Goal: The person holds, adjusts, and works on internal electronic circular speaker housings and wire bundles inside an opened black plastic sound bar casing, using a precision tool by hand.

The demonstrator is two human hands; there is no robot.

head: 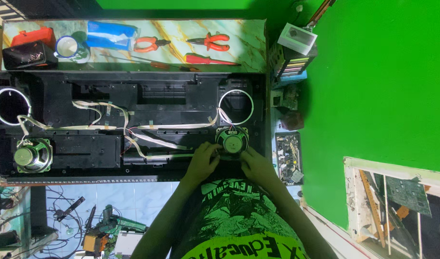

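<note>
both hands on the right speaker inside an opened-up black keyboard shell

head view: left hand (202,160) and right hand (255,164) each have fingers pinched on the edges of the round speaker (232,141), sitting just below the empty ring hole (236,107) at the right end of the shell (133,124). a second speaker (33,155) lies at the far left end, white ribbon cables (148,139) run between them. red-handled pliers (210,41) and a screwdriver (208,60) rest on the marbled table (251,43) behind.
</note>
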